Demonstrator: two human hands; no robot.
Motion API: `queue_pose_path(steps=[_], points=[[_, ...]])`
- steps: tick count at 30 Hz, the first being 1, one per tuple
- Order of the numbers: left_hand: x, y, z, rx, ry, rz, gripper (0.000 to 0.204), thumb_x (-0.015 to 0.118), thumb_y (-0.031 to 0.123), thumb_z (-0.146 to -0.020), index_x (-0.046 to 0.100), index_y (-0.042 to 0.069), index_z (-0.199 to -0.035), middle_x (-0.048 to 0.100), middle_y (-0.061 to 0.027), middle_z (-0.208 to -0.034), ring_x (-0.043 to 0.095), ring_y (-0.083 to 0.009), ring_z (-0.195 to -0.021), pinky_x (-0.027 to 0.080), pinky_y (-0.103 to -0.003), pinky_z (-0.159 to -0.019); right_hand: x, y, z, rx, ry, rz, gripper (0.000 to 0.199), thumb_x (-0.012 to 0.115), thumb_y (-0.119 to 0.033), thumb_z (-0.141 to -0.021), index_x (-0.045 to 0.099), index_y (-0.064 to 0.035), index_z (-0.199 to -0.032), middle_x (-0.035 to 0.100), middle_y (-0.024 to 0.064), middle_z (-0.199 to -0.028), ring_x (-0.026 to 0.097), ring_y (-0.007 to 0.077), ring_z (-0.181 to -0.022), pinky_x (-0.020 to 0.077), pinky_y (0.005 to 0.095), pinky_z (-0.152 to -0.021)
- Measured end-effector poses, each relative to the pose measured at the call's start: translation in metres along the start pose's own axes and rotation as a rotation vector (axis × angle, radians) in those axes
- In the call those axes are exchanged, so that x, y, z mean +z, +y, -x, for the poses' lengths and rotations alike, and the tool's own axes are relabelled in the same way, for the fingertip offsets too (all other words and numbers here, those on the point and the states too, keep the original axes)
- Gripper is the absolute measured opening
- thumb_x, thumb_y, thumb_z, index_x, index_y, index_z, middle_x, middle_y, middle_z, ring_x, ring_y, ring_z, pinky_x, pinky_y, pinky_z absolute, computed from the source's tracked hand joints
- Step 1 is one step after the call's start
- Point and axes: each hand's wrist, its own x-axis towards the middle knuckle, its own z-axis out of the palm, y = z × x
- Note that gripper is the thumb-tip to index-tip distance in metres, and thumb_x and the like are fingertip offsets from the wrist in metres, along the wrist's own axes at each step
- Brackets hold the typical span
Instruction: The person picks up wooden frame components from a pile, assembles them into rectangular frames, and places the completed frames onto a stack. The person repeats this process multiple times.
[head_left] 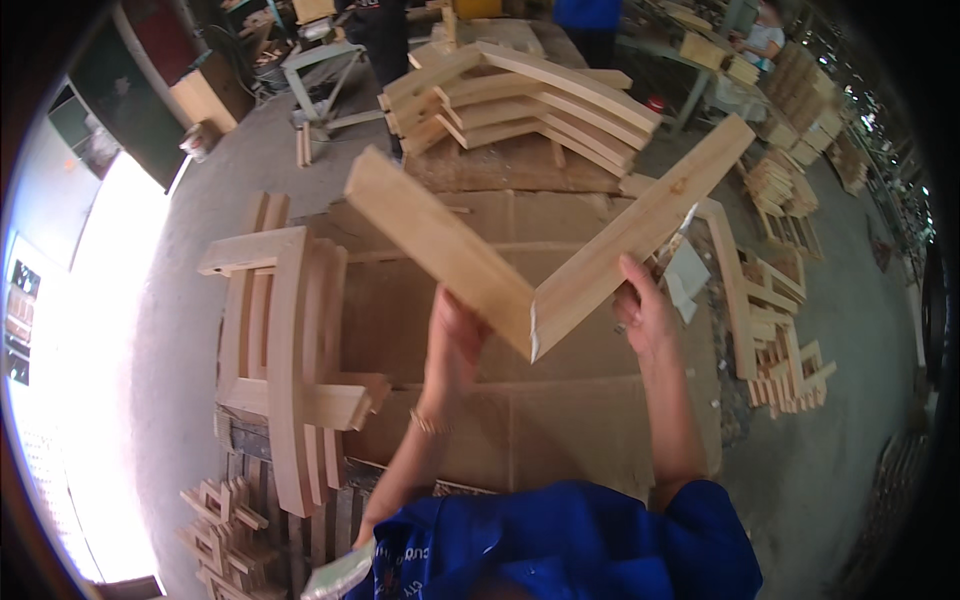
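Two pale wooden boards meet in a V above the cardboard-covered table [450, 420]. My left hand [458, 335] grips the left board [435, 235] near its lower end, its fingers partly hidden behind the wood. Around the right board [640, 235] my right hand [643, 308] is closed, thumb on the front face. A line of white glue [534, 325] shows along the seam where the boards touch, at the bottom of the V. Beside my right hand lies a white sheet or scrap [686, 275] with whitish smears near it.
Angled wooden frames are stacked [540, 100] at the table's far end. On the left stands a pile of joined wooden frames [290, 350]. More wooden pieces [785, 350] lie at the right. People stand beyond the table, and a metal stand [325, 85] is at the far left.
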Motion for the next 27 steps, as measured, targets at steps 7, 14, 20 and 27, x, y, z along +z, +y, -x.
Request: queue_pose_path(steps=[7, 14, 20, 27], points=[[0.028, 0.028, -0.003, -0.078, 0.066, 0.517, 0.053, 0.063, 0.032, -0.083, 0.047, 0.012, -0.128, 0.059, -0.0071, -0.104, 0.058, -0.023, -0.088, 0.051, -0.037, -0.082, -0.038, -0.058, 0.096, -0.17, -0.492, 0.864, 0.036, 0.058, -0.027, -0.092, 0.055, -0.0004, -0.116, 0.052, 0.0005, -0.077, 0.046, 0.0074, -0.066, 0.0379, 0.0218, -0.06], [0.033, 0.043, 0.018, -0.05, 0.087, 0.469, 0.051, 0.063, 0.032, -0.083, 0.049, 0.011, -0.127, 0.058, -0.0086, -0.107, 0.058, -0.0242, -0.09, 0.05, -0.036, -0.082, -0.001, -0.084, 0.17, -0.494, -0.393, 1.089, 0.033, 0.058, 0.002, -0.086, 0.063, -0.0067, -0.117, 0.055, 0.0048, -0.085, 0.053, 0.0121, -0.074, 0.0427, 0.0241, -0.064], [0.036, 0.053, 0.031, -0.021, 0.084, 0.36, 0.048, 0.062, 0.034, -0.084, 0.051, 0.011, -0.124, 0.06, -0.0104, -0.105, 0.058, -0.0248, -0.088, 0.05, -0.038, -0.081, 0.025, -0.06, 0.166, -0.684, -0.342, 1.219, 0.036, 0.063, 0.006, -0.079, 0.067, -0.0106, -0.11, 0.055, 0.0049, -0.077, 0.055, 0.0147, -0.065, 0.0444, 0.0266, -0.058], [0.035, 0.062, 0.04, -0.024, 0.158, 0.325, 0.047, 0.061, 0.033, -0.084, 0.05, 0.01, -0.123, 0.06, -0.0097, -0.105, 0.058, -0.0247, -0.088, 0.05, -0.038, -0.079, 0.036, -0.036, 0.169, -0.65, -0.407, 1.265, 0.035, 0.064, 0.006, -0.076, 0.069, -0.0112, -0.106, 0.051, 0.0041, -0.074, 0.053, 0.0155, -0.063, 0.0436, 0.0283, -0.055]])
